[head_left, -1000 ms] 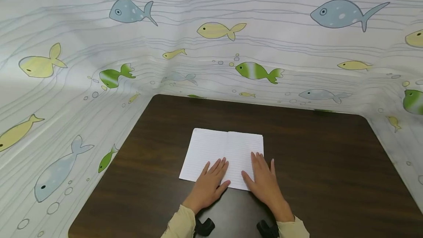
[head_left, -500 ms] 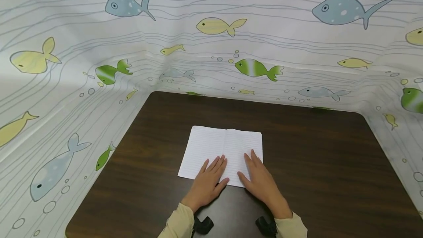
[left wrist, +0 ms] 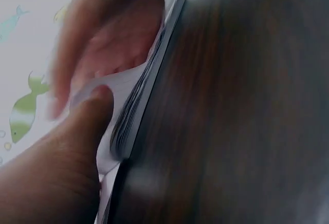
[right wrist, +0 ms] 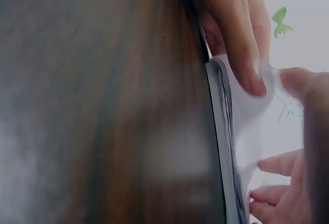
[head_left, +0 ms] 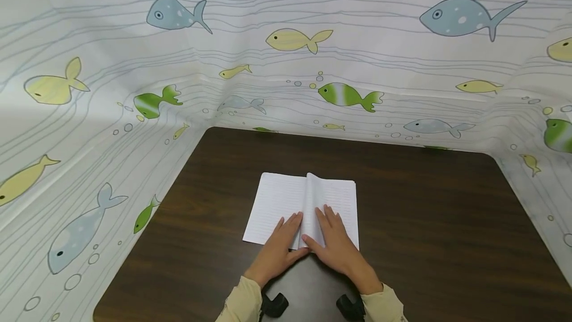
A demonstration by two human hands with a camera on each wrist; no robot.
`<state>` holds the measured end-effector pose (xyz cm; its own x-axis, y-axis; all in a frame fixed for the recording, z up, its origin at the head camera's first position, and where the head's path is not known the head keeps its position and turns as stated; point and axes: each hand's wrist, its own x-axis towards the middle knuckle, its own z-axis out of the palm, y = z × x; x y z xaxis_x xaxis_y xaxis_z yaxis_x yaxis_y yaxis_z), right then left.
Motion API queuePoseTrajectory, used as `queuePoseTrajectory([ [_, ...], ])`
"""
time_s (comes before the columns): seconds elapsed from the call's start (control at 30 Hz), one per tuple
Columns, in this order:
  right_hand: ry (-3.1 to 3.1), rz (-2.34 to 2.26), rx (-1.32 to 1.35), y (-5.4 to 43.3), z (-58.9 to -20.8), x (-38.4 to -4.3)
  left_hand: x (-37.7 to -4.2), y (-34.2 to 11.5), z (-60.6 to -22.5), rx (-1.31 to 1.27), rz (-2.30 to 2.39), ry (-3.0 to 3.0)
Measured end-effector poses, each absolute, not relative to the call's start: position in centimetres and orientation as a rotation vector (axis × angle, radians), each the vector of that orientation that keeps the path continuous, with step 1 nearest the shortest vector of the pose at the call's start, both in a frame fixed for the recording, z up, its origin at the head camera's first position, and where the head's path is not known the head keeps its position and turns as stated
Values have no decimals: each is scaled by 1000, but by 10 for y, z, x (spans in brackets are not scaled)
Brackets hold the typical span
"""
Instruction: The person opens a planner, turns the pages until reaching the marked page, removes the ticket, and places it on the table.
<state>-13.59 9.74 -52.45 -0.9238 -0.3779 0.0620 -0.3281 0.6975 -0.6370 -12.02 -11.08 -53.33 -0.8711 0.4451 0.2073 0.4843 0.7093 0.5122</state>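
An open lined notebook lies on the dark table, its pages bare of writing. One page bulges up beside the central fold. My left hand rests with straight fingers on the left page near the fold. My right hand touches the bulging page, fingers extended and thumb reaching towards the left hand. In the left wrist view the left thumb lies by the curved page above the stacked page edges. The right wrist view shows the right fingers against that page.
The dark wood-grain table extends around the notebook on all sides. A white fish-print curtain encloses its back and sides. Black straps sit at both wrists, below the cream sleeves.
My right hand has slid leftwards from the right page's outer part towards the fold. The page under it has bulged up near the centre. The left hand has barely moved.
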Motion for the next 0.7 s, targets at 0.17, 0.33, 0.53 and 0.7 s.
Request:
queuePoseTrajectory([
  [0.17, 2867, -1020, -671, 106, -529, -137, -118, -118, -535, -693, -1052, -2826],
  [0.33, 2862, -1147, -660, 115, -530, -137, -112, -123, -534, -655, -1090, -2810],
  [0.53, 2824, -1324, -496, 117, -527, -136, -107, -123, -533, -657, -1092, -2710],
  [0.7, 2813, -1355, -411, 118, -525, -137, -109, -124, -535, -549, -1088, -2577],
])
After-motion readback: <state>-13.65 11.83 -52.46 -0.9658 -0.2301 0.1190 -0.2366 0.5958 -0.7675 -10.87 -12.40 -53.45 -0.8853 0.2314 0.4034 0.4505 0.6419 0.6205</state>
